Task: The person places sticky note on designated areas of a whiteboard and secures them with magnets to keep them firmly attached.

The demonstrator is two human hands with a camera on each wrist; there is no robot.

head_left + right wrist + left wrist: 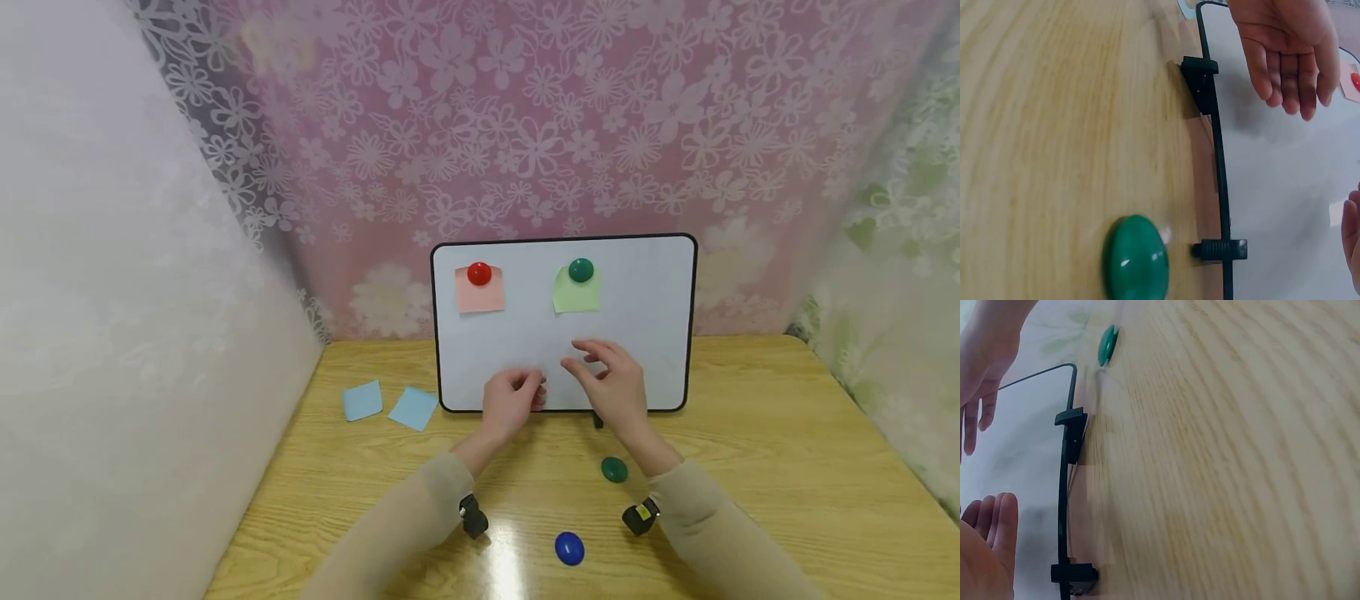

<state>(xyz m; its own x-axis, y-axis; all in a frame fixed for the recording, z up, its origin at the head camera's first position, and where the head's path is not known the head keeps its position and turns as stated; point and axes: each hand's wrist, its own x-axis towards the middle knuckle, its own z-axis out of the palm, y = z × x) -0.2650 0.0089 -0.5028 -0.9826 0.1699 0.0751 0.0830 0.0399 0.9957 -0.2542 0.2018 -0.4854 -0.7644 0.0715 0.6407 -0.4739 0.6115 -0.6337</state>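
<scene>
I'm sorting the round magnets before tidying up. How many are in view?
4: a red magnet and a green magnet on the whiteboard, a second green one and a blue magnet on the table. The hands may hide others.

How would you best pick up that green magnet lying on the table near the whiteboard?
Probably from straight above, pinching the rim of the green magnet on two opposite sides. It lies flat with its smooth dome up, so the top gives little hold. The right hand is nearest to it.
</scene>
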